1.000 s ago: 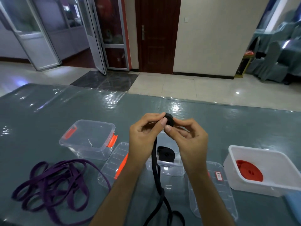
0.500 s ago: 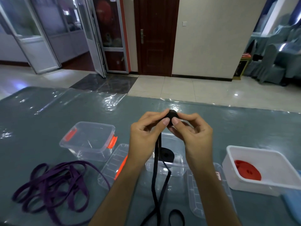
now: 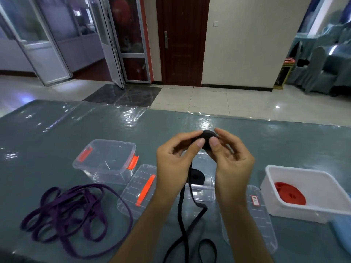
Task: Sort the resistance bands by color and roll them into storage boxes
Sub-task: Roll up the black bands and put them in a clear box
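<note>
Both hands up over the table (image 3: 57,139), rolling the black band (image 3: 207,138). Left hand (image 3: 173,162) pinches the coil between thumb and forefinger, right hand (image 3: 230,160) pinches the other side, thumb flat on the face — neither is slack. Coil sits between the fingertips, above the middle clear box (image 3: 204,190); its tail (image 3: 183,211) hangs down between the forearms to a loose loop at the near table edge.

Change over the last second: coil looks a touch fatter and the hands have risen slightly, tail now shows a kink partway down where it hung straighter before. So the roll is progressing, but plenty of band is left unwound — I'd say under halfway on this one.

One black roll (image 3: 195,176) already sits in the middle box, so this coil should go beside it. Red roll (image 3: 290,193) in the white bin (image 3: 284,170), done. Purple bands (image 3: 64,211) loose at left, untouched; empty box (image 3: 106,160) behind them with its lid (image 3: 138,190) off is probably theirs
</note>
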`<state>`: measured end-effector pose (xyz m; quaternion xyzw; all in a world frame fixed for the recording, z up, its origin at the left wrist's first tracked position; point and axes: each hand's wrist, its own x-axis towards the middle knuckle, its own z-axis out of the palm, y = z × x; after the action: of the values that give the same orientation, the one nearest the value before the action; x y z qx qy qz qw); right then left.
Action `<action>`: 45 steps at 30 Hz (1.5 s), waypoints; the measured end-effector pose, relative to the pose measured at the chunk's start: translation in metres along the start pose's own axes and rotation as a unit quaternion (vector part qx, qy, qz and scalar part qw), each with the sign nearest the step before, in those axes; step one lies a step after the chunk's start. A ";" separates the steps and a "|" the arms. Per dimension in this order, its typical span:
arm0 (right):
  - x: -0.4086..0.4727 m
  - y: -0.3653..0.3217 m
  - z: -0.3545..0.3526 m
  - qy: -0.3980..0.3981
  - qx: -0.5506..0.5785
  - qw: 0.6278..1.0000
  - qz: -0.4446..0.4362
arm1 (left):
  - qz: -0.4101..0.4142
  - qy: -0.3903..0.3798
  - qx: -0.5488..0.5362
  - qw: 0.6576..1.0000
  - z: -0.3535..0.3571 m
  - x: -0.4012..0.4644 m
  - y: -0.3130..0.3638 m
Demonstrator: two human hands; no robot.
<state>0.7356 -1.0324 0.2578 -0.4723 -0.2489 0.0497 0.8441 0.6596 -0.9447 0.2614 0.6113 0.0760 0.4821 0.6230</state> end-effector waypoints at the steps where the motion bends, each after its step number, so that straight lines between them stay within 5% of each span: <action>1: -0.001 0.000 0.000 -0.005 -0.001 1.000 0.002 | 0.003 0.005 0.004 1.000 0.000 0.000 0.000; 8: 0.014 -0.020 -0.012 -0.109 -0.020 0.993 0.046 | 0.005 0.019 -0.001 1.000 -0.007 -0.001 0.000; 14: 0.006 -0.004 -0.004 -0.030 0.025 0.999 0.038 | -0.029 0.003 -0.023 0.999 0.001 0.001 -0.005; 21: 0.008 -0.008 -0.011 -0.078 -0.010 0.994 0.070 | -0.021 0.034 -0.020 0.999 -0.006 0.004 -0.002; 28: 0.008 -0.012 -0.013 -0.128 -0.011 0.987 0.093 | -0.021 -0.033 0.002 0.999 -0.015 0.008 0.004; 45: 0.019 -0.020 -0.007 -0.086 -0.049 0.995 -0.007 | -0.003 -0.010 0.000 1.000 -0.005 0.004 0.002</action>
<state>0.7524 -1.0431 0.2781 -0.5056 -0.3258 0.0716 0.7957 0.6570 -0.9387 0.2640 0.6159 0.0716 0.4746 0.6248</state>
